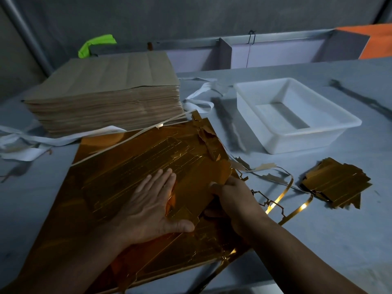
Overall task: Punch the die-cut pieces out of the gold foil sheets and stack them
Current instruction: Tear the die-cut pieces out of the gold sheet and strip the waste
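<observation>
A pile of gold foil sheets (118,166) lies on the table in front of me, scored with die-cut lines. My left hand (148,204) presses flat on the top sheet, fingers straight and thumb spread along a die-cut piece (195,187). My right hand (235,198) pinches the right edge of that gold piece, which lifts partly off the sheet. A small stack of punched-out gold pieces (335,183) sits on the table to the right. Thin gold waste strips (280,198) trail between the sheets and that stack.
A tall stack of brown-backed sheets (106,98) stands at the back left. A white plastic tub (294,115) sits at the back right. White paper strips (42,141) litter the left side. The grey table (339,240) runs to the right.
</observation>
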`<control>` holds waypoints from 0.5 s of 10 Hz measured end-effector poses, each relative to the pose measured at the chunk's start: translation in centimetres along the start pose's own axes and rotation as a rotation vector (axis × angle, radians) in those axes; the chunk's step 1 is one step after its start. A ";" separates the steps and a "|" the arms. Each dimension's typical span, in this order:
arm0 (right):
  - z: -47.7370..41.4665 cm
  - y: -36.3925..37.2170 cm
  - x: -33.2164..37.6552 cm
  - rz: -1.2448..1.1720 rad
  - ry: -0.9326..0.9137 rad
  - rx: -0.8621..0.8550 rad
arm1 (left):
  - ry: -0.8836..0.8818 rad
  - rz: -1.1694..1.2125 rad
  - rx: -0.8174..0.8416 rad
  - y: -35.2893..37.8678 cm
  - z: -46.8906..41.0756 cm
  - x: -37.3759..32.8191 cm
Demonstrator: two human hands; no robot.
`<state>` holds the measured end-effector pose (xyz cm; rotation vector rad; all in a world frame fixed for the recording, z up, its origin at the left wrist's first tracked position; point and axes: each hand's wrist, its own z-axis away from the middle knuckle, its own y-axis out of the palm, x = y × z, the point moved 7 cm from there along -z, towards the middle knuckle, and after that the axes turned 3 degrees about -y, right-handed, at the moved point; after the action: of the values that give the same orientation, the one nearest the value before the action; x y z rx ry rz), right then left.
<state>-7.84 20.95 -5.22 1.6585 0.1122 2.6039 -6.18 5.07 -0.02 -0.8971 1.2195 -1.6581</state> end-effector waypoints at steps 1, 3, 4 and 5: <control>-0.1 -0.1 -0.1 -0.020 -0.023 -0.012 | -0.007 -0.029 -0.010 0.2 -0.3 0.1; -0.5 -0.2 -0.3 -0.037 -0.045 0.004 | -0.004 -0.055 -0.038 0.5 -0.8 0.2; -0.6 -0.3 -0.4 -0.054 -0.054 -0.009 | -0.009 -0.088 -0.080 0.6 -0.9 0.2; -0.7 -0.6 -0.5 -0.109 -0.060 -0.027 | -0.015 -0.062 -0.038 1.0 -1.1 0.1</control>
<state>-8.28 21.48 -6.06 1.6704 0.1594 2.4640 -6.97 5.16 -1.25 -0.9774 1.2282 -1.6791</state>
